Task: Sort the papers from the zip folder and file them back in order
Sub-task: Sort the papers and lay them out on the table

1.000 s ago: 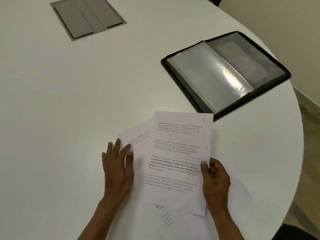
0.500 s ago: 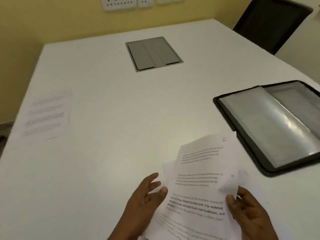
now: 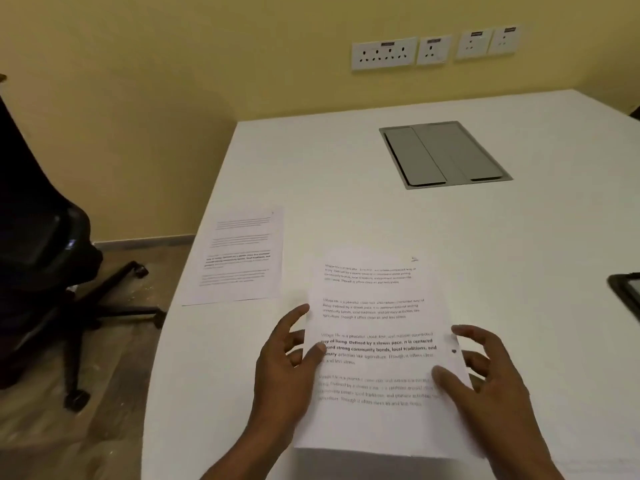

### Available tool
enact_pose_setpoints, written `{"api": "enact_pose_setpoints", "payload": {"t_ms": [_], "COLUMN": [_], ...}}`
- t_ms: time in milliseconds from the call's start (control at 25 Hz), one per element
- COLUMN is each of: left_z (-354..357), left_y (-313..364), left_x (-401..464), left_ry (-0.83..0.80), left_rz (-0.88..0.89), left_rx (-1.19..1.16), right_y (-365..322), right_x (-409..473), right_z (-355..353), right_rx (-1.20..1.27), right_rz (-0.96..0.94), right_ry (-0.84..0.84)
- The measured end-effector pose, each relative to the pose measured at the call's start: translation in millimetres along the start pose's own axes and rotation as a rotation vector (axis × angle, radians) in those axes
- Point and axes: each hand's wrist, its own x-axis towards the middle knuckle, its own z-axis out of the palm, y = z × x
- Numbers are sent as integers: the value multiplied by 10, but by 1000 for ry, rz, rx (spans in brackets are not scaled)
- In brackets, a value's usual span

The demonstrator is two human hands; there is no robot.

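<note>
While you carry it over the white rounded table (image 3: 346,202), the printed white sheet (image 3: 375,358) is pinched only at its side edges: left hand (image 3: 287,372) thumb on top, right hand (image 3: 485,382) thumb on top. Loose grip, it could sag or slip. Drop it askew on the other printed page (image 3: 242,258) and order's lost. Black zip folder (image 3: 627,292) sits barely in view, right edge.

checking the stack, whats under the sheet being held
The held sheet is pinched at its edges by the left hand and right hand. Only white table shows around it; any papers beneath are covered and cannot be seen.
</note>
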Motion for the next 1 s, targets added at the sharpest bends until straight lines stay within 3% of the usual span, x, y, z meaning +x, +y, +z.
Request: {"api": "enact_pose_setpoints", "payload": {"t_ms": [160,320,440,560,1000], "left_z": [-138,-405,-677,-815,-854], "left_y": [-72,-327,-477,-669,-871], "left_x": [843,1564,2011,2226,2214], "left_ry": [-2,-170,-172,-210,-154], "left_rz": [241,504,520,454,541], "left_rx": [284,859,1152,1200,1159], "right_y": [-62,-53,-12,12,211], "right_x": [632,1316,1695,1973,2268], "right_z": [621,1108,1435,1661,1751], "right_rx": [-151,-140,-238,-343,-521], "right_rz": [-28,-30,-69,-85,-234], "right_ry": [22,25,8,56,81]}}
